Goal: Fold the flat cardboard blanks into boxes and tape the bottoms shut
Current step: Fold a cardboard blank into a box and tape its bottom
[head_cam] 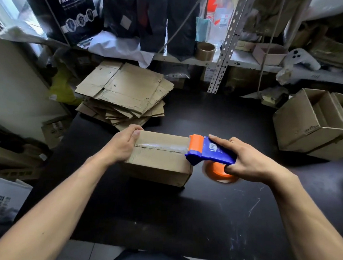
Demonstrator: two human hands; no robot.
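A folded cardboard box [161, 161] lies bottom-up on the black table [182, 210]. A strip of clear tape [161, 146] runs along its centre seam. My left hand [119, 145] grips the box's left end, thumb on top by the seam. My right hand [248, 159] holds a blue and orange tape dispenser [209, 150], whose orange roller sits at the box's right edge. A stack of flat cardboard blanks [125, 91] lies at the table's far left.
Several finished open boxes [314, 121] stand at the right side of the table. A metal shelf [210, 60] behind holds a brown tape roll [205, 51], dark bags and a small carton. More cartons sit on the floor at left.
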